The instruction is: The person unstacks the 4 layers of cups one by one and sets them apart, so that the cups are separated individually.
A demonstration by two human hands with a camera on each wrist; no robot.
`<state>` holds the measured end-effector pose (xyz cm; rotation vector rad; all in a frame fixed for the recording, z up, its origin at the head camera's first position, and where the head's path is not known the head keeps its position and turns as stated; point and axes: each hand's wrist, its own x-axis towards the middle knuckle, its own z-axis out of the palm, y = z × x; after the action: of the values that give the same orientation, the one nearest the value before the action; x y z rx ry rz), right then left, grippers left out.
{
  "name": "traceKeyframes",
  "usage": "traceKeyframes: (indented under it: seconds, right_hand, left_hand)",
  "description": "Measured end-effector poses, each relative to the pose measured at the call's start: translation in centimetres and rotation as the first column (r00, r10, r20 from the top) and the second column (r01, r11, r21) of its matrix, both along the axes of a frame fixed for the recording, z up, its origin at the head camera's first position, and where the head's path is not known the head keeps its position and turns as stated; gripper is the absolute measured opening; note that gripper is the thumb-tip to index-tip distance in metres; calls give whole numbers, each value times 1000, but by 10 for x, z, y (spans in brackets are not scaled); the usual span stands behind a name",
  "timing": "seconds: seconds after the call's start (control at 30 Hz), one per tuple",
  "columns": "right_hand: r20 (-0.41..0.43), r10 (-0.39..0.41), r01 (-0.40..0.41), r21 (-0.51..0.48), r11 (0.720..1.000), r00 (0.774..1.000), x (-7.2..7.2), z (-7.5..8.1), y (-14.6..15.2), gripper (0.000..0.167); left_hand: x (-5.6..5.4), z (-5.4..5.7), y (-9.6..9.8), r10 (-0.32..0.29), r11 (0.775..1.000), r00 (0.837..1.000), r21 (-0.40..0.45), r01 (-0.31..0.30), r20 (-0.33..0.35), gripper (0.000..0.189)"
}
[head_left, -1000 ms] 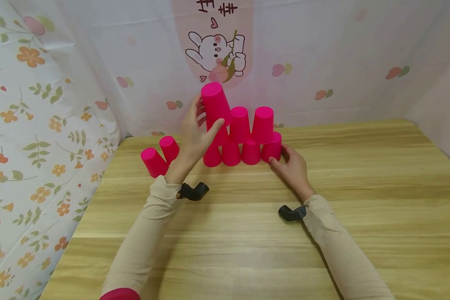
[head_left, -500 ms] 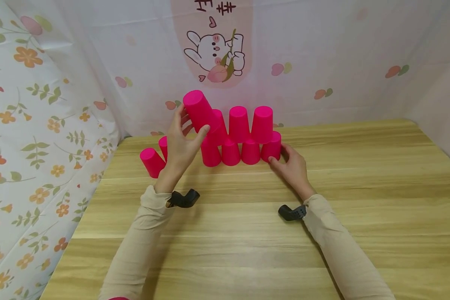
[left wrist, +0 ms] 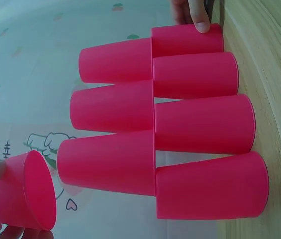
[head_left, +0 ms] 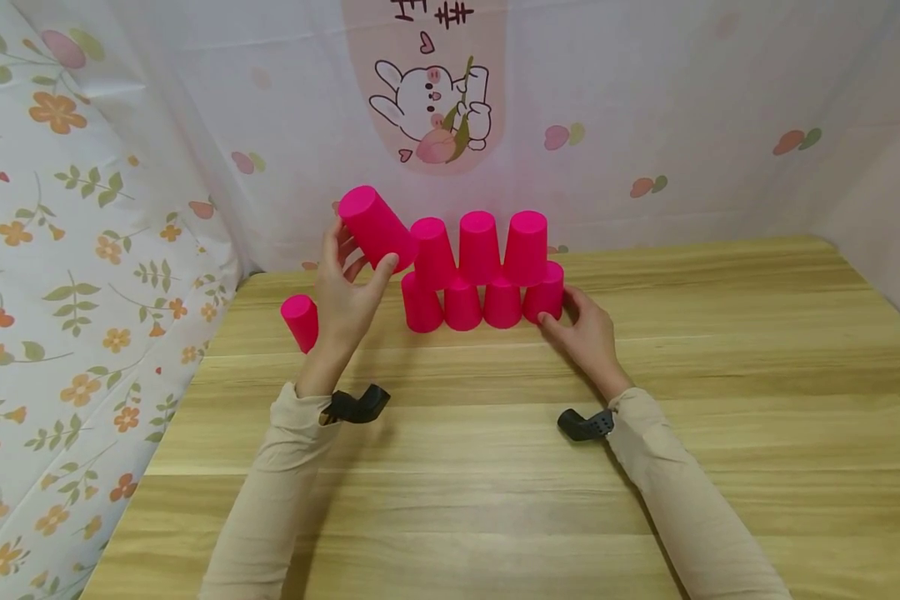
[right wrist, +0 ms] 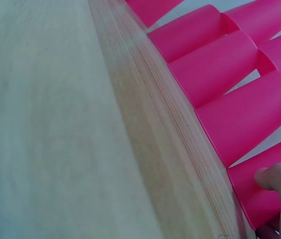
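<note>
Near the centre of the head view, a tilted pink cup is held in the air by the left hand, pinched between thumb and fingers, its base turned toward the upper left. In the left wrist view, its open rim is seen at lower left, apart from the stacked cups. A bottom row of four upturned cups is topped by an upper row of three. At centre right, the rightmost bottom cup is gripped by the right hand, the thumb laid on its front. At left, a separate cup is seen on the wooden table, partly hidden by the left hand.
</note>
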<state>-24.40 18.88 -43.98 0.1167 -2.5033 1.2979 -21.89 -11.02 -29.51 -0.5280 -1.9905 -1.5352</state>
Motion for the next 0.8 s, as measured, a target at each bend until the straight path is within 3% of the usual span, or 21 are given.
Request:
traceKeyframes:
  seconds: [0.57, 0.8]
  right_hand:
    - [-2, -3, 3, 14, 1000, 1000, 1, 1, 0, 56]
    - [0, -2, 2, 13, 1000, 1000, 1, 2, 0, 56]
  left_hand:
    - [10, -24, -19, 92, 996, 995, -18, -91, 40, 62]
    - [13, -31, -23, 88, 996, 994, 3, -89, 63, 62]
